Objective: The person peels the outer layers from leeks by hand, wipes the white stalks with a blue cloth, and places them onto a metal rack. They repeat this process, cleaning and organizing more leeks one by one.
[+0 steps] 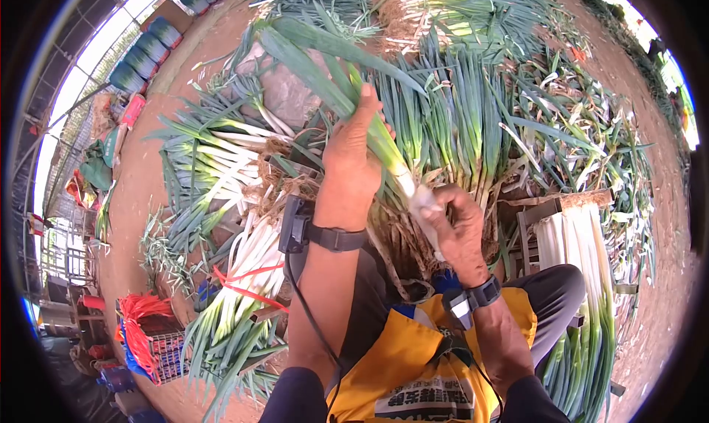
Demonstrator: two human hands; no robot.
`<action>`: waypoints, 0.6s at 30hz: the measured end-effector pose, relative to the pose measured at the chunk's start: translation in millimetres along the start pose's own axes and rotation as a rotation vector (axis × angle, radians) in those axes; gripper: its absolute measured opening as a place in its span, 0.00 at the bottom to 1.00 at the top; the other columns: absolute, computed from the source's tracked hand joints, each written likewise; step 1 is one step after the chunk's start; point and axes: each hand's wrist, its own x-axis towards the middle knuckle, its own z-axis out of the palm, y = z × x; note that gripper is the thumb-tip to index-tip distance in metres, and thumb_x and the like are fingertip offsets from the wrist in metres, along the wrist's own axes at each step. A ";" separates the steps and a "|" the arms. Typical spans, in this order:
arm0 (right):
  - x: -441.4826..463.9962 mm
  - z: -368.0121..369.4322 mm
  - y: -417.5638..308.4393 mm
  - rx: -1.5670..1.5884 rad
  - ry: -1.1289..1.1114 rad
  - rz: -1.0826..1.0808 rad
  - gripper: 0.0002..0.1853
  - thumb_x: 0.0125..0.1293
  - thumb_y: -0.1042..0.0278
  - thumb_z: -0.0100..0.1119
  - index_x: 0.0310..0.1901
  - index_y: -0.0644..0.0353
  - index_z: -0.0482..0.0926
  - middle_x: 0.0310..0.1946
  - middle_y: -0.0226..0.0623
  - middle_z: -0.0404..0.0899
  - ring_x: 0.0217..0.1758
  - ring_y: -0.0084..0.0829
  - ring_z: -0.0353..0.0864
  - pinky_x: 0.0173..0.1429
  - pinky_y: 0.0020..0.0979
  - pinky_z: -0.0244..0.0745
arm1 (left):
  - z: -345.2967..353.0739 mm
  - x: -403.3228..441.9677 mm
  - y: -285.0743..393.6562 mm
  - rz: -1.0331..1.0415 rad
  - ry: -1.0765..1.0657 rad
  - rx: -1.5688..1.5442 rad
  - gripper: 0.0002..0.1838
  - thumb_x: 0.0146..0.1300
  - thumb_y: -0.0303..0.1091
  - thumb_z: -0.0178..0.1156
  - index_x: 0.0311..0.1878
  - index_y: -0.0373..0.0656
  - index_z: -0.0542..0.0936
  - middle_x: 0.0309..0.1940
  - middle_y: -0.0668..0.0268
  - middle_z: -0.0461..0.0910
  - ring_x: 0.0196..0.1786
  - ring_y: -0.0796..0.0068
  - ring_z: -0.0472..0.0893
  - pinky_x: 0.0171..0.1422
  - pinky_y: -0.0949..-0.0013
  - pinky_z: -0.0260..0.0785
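A single long green onion point(394, 159) slants across the middle of the view, its leaves up and to the left. My left hand point(351, 153) is wrapped round its green part. Lower down, my right hand point(459, 227) has thumb and fingers closed on the white stem; a loose pale layer seems to show there. Just beyond my hands stand many untrimmed green onions point(450, 124) with brown, dry bases. To the left lie cleaned green onions point(229, 164) with white stems and roots, and nearer me a pile point(255, 260) with a red tie.
On my right, a wooden frame point(528, 235) holds white-stemmed onions point(583, 260). Leaf scraps point(576, 120) cover the ground beyond. At lower left, red ties point(144, 312) hang over a crate point(168, 353). More onions point(473, 13) lie at the back; tied bundles point(144, 54) stand far left.
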 end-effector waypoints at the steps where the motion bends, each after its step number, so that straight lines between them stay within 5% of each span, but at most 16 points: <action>1: -1.0 -0.5 1.5 0.194 0.044 0.161 0.07 0.65 0.80 0.63 0.39 0.61 0.75 0.34 0.27 0.78 0.38 0.17 0.74 0.45 0.24 0.72 | 1.8 -0.9 0.1 -0.015 -0.015 0.008 0.23 0.60 0.48 0.73 0.47 0.42 0.77 0.35 0.66 0.77 0.34 0.74 0.76 0.42 0.67 0.73; 8: 20.5 -3.9 -24.5 0.336 0.192 0.207 0.08 0.67 0.77 0.62 0.43 0.59 0.73 0.32 0.22 0.74 0.35 0.13 0.69 0.41 0.18 0.65 | 21.4 -13.2 -13.2 0.006 -0.155 0.073 0.18 0.61 0.44 0.72 0.42 0.42 0.77 0.33 0.64 0.79 0.35 0.67 0.79 0.44 0.60 0.76; 14: -13.8 -12.1 -45.0 0.605 0.044 0.158 0.03 0.75 0.71 0.52 0.44 0.58 0.70 0.33 0.29 0.73 0.34 0.18 0.70 0.42 0.22 0.67 | 9.9 -1.3 2.0 0.149 0.057 -0.103 0.15 0.59 0.37 0.73 0.36 0.45 0.74 0.24 0.69 0.73 0.23 0.75 0.73 0.29 0.69 0.70; 18: -50.8 -42.6 -42.1 -0.002 -0.177 0.047 0.07 0.75 0.68 0.52 0.39 0.60 0.71 0.31 0.32 0.72 0.31 0.22 0.70 0.39 0.26 0.69 | 4.9 -5.2 19.2 0.251 0.161 -0.055 0.12 0.62 0.36 0.70 0.38 0.45 0.75 0.24 0.69 0.72 0.24 0.76 0.70 0.29 0.69 0.65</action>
